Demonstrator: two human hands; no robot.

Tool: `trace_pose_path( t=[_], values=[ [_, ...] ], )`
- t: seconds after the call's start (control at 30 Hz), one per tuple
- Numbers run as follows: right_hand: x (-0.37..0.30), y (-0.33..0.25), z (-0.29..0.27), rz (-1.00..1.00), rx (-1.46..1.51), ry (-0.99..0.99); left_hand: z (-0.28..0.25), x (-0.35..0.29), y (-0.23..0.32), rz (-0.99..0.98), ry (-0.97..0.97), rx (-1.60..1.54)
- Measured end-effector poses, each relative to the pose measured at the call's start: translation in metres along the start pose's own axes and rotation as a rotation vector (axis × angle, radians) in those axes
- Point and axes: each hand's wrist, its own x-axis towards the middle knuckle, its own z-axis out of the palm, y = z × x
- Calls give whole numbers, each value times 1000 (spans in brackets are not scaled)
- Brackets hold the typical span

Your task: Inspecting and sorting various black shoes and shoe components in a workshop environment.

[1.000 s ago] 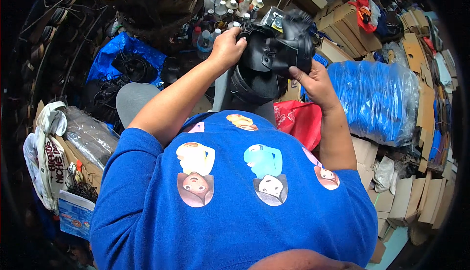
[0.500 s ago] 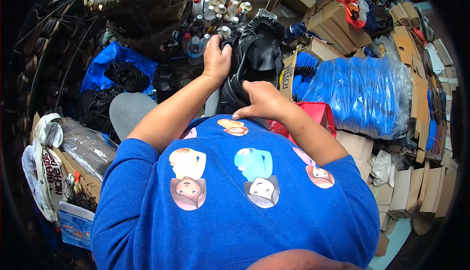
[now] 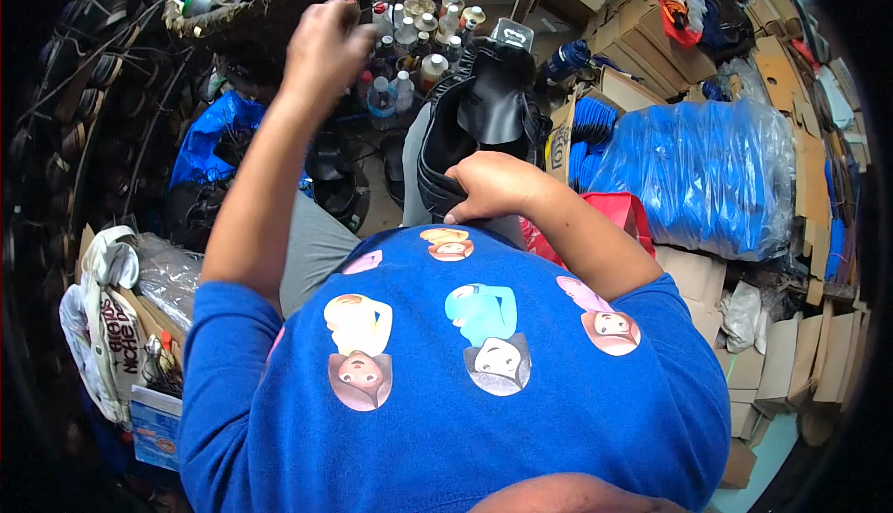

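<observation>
My right hand (image 3: pixel 498 183) grips the near end of a black leather shoe upper (image 3: pixel 435 155), thumb on the outside and the other fingers hidden over its edge. The upper rests on my lap, its opening facing up and a smooth flap showing inside. My left hand (image 3: pixel 324 48) is raised away from it, near the cluttered work stand (image 3: pixel 251 6) at the upper left. Its fingers are bent and smeared by motion, so I cannot make out whether they hold anything.
Several bottles (image 3: pixel 405 43) stand beyond my knees. Black shoes (image 3: pixel 330 178) and a blue plastic bag (image 3: pixel 214 141) lie on the left. To the right are a plastic-wrapped blue bundle (image 3: pixel 698 178), a red bag (image 3: pixel 621 220) and stacked cardboard boxes (image 3: pixel 642 43).
My left hand has let go of the upper and moved up and left toward the work stand. My right hand still holds the upper in nearly the same place.
</observation>
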Motion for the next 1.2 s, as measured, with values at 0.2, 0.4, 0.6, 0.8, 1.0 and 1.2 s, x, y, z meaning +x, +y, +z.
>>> trace_pose_path(
  t=[0.2, 0.4, 0.6, 0.8, 1.0, 1.2],
  values=[
    [-48, -6, -2, -300, 100, 448, 18, -84, 96, 138, -648, -618],
    [-98, 59, -23, 44, 565, 651, 11, -108, 72, 386, -970, -162],
    [-20, 81, 7, -139, 570, 823, 15, -118, 71, 467, -893, -261],
    [37, 93, 1, 20, 436, 421, 18, -116, 75, 563, -902, -237],
    [27, 116, 12, -29, 1549, 446, 10, -117, 60, 254, -929, -355],
    [15, 109, 21, -298, 1828, 452, 10, -104, 67, -249, -1042, -661]
  ],
)
